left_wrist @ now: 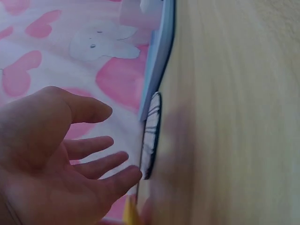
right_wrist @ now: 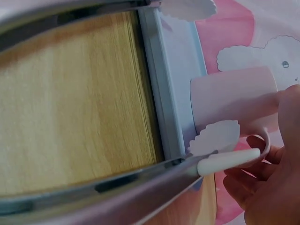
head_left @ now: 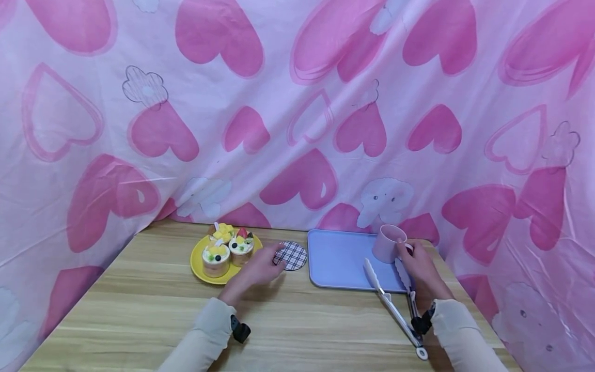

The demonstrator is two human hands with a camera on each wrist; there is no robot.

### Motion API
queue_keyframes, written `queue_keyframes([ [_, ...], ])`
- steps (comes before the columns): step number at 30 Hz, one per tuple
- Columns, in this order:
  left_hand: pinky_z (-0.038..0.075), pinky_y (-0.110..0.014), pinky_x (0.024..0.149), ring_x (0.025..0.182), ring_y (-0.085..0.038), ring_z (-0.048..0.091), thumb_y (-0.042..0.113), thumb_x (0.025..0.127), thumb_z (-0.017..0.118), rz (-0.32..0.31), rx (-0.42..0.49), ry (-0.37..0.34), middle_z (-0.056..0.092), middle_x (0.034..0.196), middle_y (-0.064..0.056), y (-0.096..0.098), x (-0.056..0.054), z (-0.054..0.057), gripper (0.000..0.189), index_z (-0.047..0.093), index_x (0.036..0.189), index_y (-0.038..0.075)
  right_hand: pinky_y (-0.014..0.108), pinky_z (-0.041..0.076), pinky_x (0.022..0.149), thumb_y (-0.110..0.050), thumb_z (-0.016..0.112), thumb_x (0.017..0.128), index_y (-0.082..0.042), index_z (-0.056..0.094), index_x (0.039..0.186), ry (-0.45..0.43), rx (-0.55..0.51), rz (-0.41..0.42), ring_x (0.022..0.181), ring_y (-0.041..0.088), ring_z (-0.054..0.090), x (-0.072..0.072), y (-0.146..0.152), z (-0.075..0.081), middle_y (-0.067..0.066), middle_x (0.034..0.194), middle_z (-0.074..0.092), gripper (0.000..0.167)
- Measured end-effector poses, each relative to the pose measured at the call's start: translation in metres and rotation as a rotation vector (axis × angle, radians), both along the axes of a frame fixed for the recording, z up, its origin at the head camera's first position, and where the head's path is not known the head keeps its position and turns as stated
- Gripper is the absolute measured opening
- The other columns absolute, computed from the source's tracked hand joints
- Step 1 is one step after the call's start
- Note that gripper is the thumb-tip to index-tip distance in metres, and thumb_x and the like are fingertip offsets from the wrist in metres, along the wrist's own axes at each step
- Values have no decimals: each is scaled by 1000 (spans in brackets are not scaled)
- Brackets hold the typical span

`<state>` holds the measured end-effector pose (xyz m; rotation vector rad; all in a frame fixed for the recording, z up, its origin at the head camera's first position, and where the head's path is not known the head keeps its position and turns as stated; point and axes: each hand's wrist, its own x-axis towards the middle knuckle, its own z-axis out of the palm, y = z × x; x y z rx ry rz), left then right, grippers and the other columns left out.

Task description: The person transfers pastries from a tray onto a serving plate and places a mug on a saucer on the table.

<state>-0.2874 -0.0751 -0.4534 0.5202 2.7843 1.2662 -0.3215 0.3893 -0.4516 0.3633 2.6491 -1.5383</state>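
A pink mug (head_left: pixel 386 244) stands upright at the right end of the blue tray (head_left: pixel 341 283). My right hand (head_left: pixel 418 264) grips its handle; in the right wrist view the fingers (right_wrist: pixel 251 180) curl round the handle and the thumb is at the mug's side. My left hand (head_left: pixel 260 266) hovers with spread, relaxed fingers at the left edge of a round checked coaster (head_left: pixel 294 257), holding nothing. Sideways in the left wrist view, the coaster (left_wrist: pixel 151 136) lies flat on the table beyond those fingertips.
Metal tongs (head_left: pixel 397 312) with white scalloped tips lie spread, their tips over the tray's front edge, close to the right hand. Left of the coaster, a yellow plate (head_left: pixel 197 266) bears several fruit-topped dessert cups (head_left: pixel 216 261). Pink heart-patterned cloth (head_left: pixel 302 129) hangs behind the wooden table (head_left: pixel 153 281).
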Motion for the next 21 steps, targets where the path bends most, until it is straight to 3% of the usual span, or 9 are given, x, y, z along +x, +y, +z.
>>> queue_keyframes([
  [7, 42, -63, 123, 147, -47, 52, 14, 103, 66, -29, -34, 55, 58, 153, -31, 11, -5, -9, 53, 55, 150, -8, 54, 42, 109, -88, 54, 92, -18, 31, 151, -55, -94, -50, 143, 33, 33, 3, 0, 1, 12, 146, 37, 95],
  [15, 40, -59, 127, 151, -43, 49, 19, 105, 67, 18, -24, 16, 57, 157, -26, 16, -9, -16, 51, 58, 151, -2, 41, 39, 97, -84, 47, 97, -11, 42, 147, 7, -54, -61, 130, 31, 40, -2, 5, -2, 15, 137, 43, 89],
  [17, 40, -60, 127, 152, -44, 48, 19, 104, 69, 38, -15, 19, 55, 158, -26, 16, -10, -19, 51, 59, 150, -1, 42, 41, 98, -82, 43, 100, -8, 46, 145, 33, -31, -73, 128, 32, 43, -4, 7, -3, 17, 142, 48, 87],
  [21, 38, -62, 127, 155, -46, 43, 21, 103, 70, 87, 10, 9, 48, 163, -30, 15, -9, -23, 54, 58, 151, -2, 53, 40, 119, -76, 44, 104, -10, 52, 145, 25, -144, -75, 140, 31, 41, -5, 9, -3, 14, 156, 48, 78],
])
